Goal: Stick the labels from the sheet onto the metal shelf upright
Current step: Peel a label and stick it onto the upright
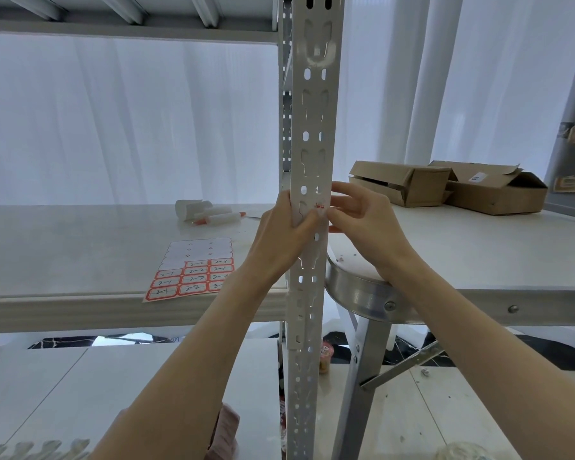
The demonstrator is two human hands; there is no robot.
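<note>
Left hand grips upright, right hand pinching label beside it.

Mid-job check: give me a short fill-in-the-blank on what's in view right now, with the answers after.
1. The left hand grips the metal upright; the right hand holds a small ___ against it with its fingers.
2. The label sheet lies on the shelf, ___ of the upright.
3. Labels left on the sheet have ___ borders.
4. Two ___ boxes sit on the table at right.
Missing: label; left; red; cardboard.
</note>
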